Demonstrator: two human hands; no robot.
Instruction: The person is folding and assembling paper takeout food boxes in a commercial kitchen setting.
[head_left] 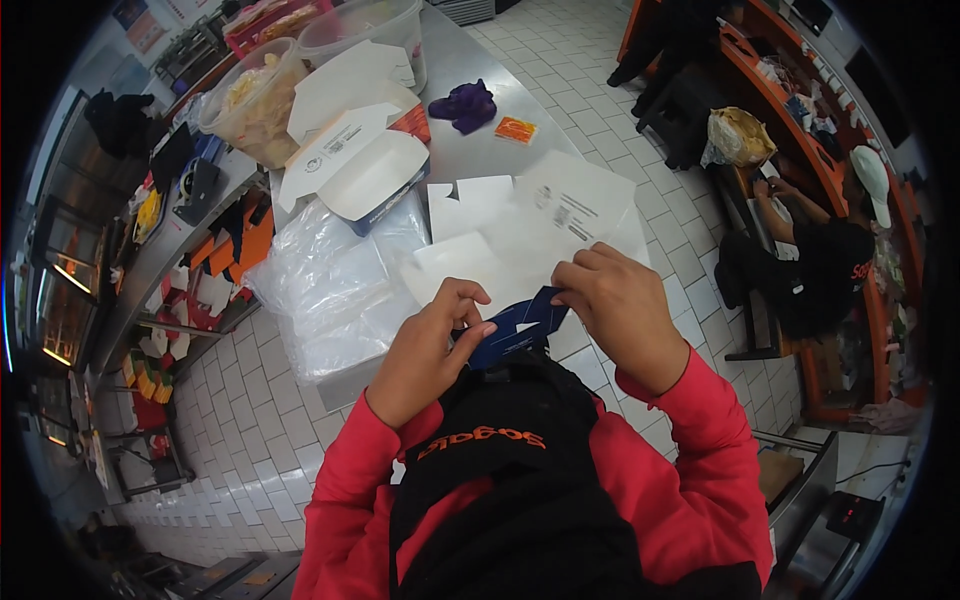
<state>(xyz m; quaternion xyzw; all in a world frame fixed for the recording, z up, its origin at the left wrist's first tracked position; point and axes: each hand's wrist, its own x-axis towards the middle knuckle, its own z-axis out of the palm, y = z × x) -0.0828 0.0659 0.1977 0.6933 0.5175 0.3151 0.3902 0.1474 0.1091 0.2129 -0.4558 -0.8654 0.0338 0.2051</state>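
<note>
A cardboard food box, white inside and dark blue outside, lies partly unfolded at the steel table's near edge, close to my body. My left hand pinches the left end of its blue flap between thumb and fingers. At the flap's right end, my right hand grips the corner with closed fingers. Farther out, a printed white panel lies flat beyond my right hand; whether it belongs to the same box I cannot tell. Left of it, clear plastic wrapping covers a flat stack.
Folded open boxes stand behind the wrapping, near plastic tubs of food. A purple cloth and an orange packet lie on the steel table. A co-worker sits at an orange counter to the right.
</note>
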